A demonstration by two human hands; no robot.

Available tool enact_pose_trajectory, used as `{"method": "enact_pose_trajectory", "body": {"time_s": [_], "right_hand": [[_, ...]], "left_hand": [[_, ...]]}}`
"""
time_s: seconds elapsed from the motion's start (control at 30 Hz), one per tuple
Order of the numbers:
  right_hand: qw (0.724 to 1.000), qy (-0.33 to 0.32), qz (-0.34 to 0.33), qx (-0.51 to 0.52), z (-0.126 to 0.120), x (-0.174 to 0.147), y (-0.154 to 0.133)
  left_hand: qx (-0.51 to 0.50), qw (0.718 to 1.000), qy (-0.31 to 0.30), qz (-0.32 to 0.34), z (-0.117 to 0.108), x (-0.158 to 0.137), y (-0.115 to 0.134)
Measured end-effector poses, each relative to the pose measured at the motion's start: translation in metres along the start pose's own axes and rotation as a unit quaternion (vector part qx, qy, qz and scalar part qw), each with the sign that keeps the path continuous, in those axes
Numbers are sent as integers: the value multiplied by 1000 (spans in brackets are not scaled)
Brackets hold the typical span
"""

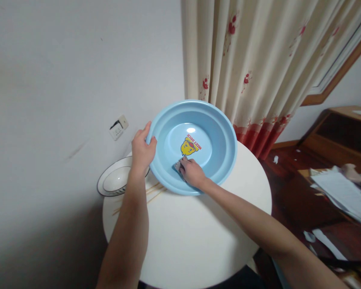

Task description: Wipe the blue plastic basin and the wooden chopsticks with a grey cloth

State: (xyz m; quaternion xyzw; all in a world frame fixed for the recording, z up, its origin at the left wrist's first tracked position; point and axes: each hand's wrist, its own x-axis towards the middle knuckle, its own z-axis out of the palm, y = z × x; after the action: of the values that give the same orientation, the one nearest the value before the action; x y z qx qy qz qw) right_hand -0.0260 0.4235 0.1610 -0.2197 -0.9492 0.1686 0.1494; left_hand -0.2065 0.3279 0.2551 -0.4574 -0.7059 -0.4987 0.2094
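A light blue plastic basin [219, 148] with a yellow duck print and red lettering inside is tilted up toward me over the round white table. My left hand [142, 149] grips its left rim, with the thumb on the inner side. Inside the basin, my right hand [191, 171] is closed on a crumpled grey patterned cloth [177, 165], pressed against the lower left of the inner wall, just below the duck print. Part of the cloth is hidden under my fingers.
An oval white dish [108, 182] with a dark rim sits left on the white table [180, 241], partly behind my left forearm. Chopsticks [153, 192] lie beside it. A wall socket [116, 131] and curtain [252, 48] are behind. Another person's hand [350, 173] is near papers [339, 188] at right.
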Motion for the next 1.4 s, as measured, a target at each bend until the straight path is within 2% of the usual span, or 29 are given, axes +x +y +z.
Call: {"method": "enact_pose_trajectory", "body": {"time_s": [0.1, 0.2, 0.53, 0.67, 0.8, 0.93, 1.03, 1.2, 1.4], "right_hand": [[996, 9, -59, 74, -1, 0, 0], [992, -8, -69, 107, -1, 1, 0], [988, -126, -62, 64, -22, -5, 18], [987, -159, 7, -23, -36, -15, 33], [979, -149, 103, -92, -42, -25, 39], [978, -125, 132, -107, -36, -30, 30], [985, -119, 105, -68, -29, -28, 20], [992, -116, -1, 57, -20, -18, 8], [986, -56, -36, 154, -8, -17, -11]], "left_hand": [[-4, 1000, -9, 7, 0, 0, 0], [2, 1000, -13, 16, 1, 0, 2], [32, 999, -6, 20, -4, 2, 4], [37, 999, -4, 27, -4, 2, 4], [30, 999, -6, 26, -3, 2, 5], [24, 999, -5, 23, -2, 2, 5], [20, 999, -2, 25, -2, 2, 5], [21, 1000, -7, 20, -3, 3, 5], [31, 999, -6, 30, -4, 3, 9]]}}
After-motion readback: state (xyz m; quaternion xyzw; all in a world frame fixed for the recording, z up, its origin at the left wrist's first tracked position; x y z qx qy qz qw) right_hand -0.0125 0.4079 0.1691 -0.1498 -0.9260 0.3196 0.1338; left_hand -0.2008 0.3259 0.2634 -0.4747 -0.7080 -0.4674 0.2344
